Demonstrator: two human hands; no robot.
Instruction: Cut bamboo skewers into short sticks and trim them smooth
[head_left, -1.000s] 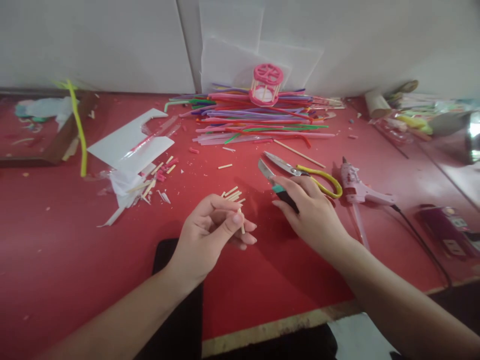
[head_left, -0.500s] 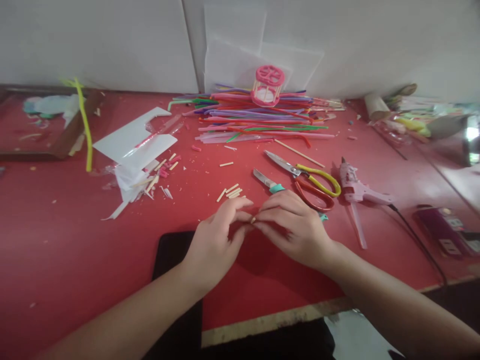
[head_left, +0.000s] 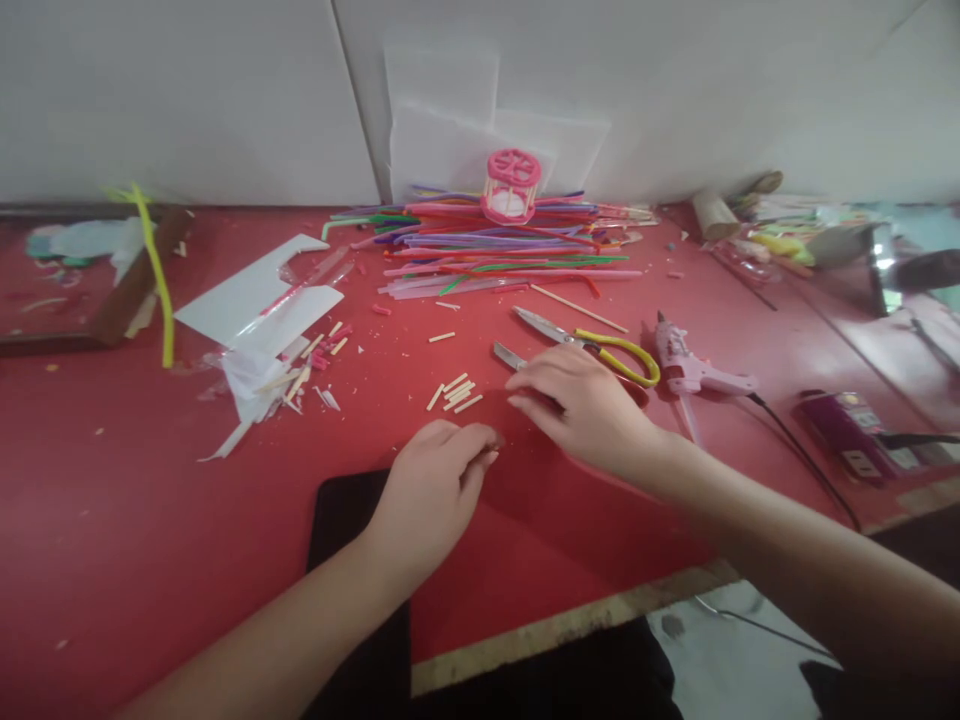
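My left hand (head_left: 435,475) rests low over the red table, thumb and fingertips pinched together. Whatever sits in that pinch is too small or hidden to make out. To its right, my right hand (head_left: 589,405) is raised, with a gap between thumb and fingers and nothing visible in it. Just ahead of both hands lie several short wooden stick pieces (head_left: 459,394). Beyond the right hand's fingers a utility knife blade (head_left: 508,354) shows, its handle covered by the hand. Scissors (head_left: 637,358) with yellow and red handles lie partly hidden behind that hand.
A pink glue gun (head_left: 694,370) with a cord lies at the right. Colourful pipe cleaners (head_left: 517,262) lie at the back under a small pink cage-like ornament (head_left: 512,190). Cut white card (head_left: 262,295) and scraps are at left. A black flat object (head_left: 341,510) lies beneath my left arm.
My hands, together before, have come apart; the right one has moved up and away from the left. More stick pieces are uncovered. The view has shifted slightly right.
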